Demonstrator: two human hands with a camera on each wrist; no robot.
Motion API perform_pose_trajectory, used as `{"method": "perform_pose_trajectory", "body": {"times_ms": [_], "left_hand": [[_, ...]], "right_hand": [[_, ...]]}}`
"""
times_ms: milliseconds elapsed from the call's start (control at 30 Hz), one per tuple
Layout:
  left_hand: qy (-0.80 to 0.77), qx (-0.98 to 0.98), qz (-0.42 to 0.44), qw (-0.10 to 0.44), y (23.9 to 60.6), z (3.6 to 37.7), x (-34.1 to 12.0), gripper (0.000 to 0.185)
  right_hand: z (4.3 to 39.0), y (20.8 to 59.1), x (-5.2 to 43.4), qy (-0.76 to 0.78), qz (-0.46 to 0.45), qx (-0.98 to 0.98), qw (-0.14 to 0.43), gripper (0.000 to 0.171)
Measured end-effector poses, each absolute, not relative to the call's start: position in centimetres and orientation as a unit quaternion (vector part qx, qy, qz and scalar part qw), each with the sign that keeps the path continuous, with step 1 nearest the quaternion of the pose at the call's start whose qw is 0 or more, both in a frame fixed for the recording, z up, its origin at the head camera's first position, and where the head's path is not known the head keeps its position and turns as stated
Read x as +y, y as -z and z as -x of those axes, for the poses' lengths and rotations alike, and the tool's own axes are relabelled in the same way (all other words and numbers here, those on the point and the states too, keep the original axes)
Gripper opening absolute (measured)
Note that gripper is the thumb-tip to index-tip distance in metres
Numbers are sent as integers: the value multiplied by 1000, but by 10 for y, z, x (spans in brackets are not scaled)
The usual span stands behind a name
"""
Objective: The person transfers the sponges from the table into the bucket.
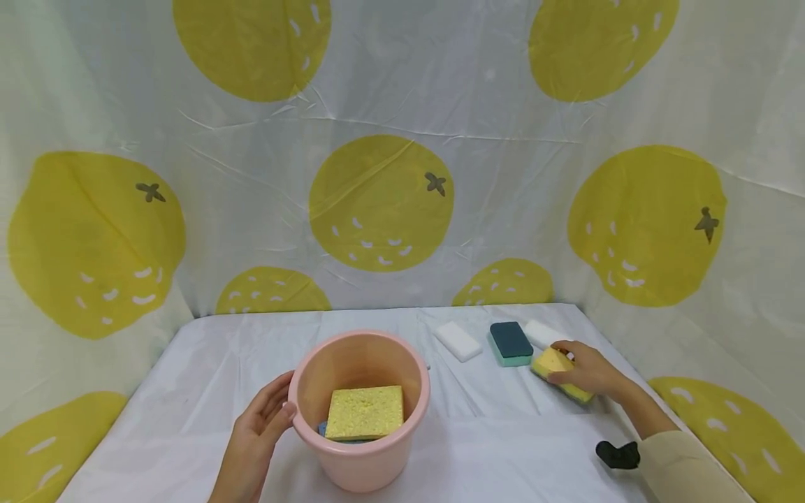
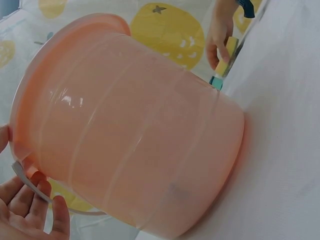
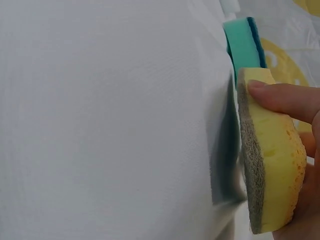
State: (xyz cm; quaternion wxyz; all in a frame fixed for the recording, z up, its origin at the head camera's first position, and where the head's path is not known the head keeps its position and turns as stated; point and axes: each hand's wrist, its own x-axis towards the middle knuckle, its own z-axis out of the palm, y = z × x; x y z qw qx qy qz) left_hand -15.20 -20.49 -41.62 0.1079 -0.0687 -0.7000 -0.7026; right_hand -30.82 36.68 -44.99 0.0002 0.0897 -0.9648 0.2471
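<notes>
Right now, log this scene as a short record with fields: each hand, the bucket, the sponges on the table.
left hand: open, fingers resting against the side of the pink bucket
right hand: grips a yellow sponge with a grey scouring side, on the table
bucket contents: a yellow flat sponge lying over something blue, mostly hidden
table: white cover; a white sponge, a teal sponge, another white block behind the right hand
</notes>
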Motion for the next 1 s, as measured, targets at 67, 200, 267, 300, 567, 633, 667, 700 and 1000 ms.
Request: {"method": "perform_pose_trajectory", "body": {"times_ms": [67,200,267,300,567,633,667,700,1000], "left_hand": [[702,-701,67,108,416,152,-205,44],[700,-703,63,109,416,152,-205,45],[700,-702,64,110,416,152,-205,45],[700,-702,65,111,416,152,-205,45],[697,-704,69,114,418,153,-205,45],[698,-704,68,113,417,153,-205,45],[698,-704,68,114,417,153,-205,45],[698,-704,68,114,417,153,-205,45],[699,-703,65,116,416,152,-204,44]], "right_hand": [[309,448,367,-247,-93,-964,3,77],[309,441,366,-252,-94,-963,-2,79],[309,437,366,-256,-92,-962,-5,79],[310,435,366,-257,-91,-962,-7,80],[312,423,364,-259,-90,-962,-7,79],[313,418,362,-260,-89,-961,-8,79],[313,416,362,-261,-89,-961,-8,80],[313,414,361,-263,-90,-961,-10,80],[308,395,346,-288,-129,-949,-9,75]]}}
